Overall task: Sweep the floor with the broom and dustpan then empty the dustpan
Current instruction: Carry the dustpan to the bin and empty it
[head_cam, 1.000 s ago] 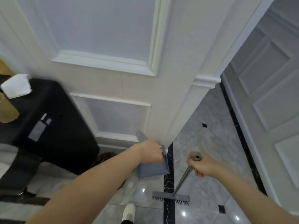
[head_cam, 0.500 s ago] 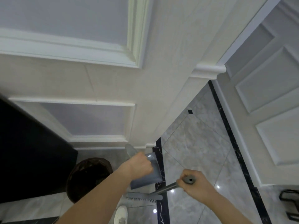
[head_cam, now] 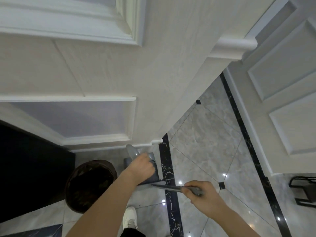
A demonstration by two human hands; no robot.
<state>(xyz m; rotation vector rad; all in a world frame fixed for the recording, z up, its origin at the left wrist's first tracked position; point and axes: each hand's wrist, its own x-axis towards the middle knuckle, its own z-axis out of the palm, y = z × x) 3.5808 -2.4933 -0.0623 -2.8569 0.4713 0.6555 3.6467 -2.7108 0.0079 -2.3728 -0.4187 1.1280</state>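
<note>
Curled round the handle of a grey dustpan (head_cam: 153, 170): fingers of the left hand (head_cam: 142, 167), the pan held off the floor, tilted, its pale handle tip poking up past the knuckles. Wrapped round the top end of the grey broom (head_cam: 177, 188) handle: fingers of the right hand (head_cam: 203, 197), the shaft lying nearly level and running leftward to just below the dustpan; brush head hidden behind the left forearm.

Just left of the dustpan, on the floor: a dark brown woven basket (head_cam: 90, 183), round, open-topped, inside too dark to tell any contents. Inside of the dustpan not visible either.

Underfoot: glossy grey marble floor (head_cam: 205, 142) tiles laid diagonally, small black diamond insets, black veined border strips, ceiling lights reflected as bright dots. Close ahead: a cream panelled wall corner (head_cam: 162, 74) with white moulding and skirting. Right: another white panelled wall (head_cam: 282, 82). Far left: a large black block (head_cam: 25, 168), against the wall. Lower right edge: a black metal rack (head_cam: 304, 190), partly cut off.

Both forearms bare, reaching forward and down. One white shoe (head_cam: 130, 218) below the left arm.
</note>
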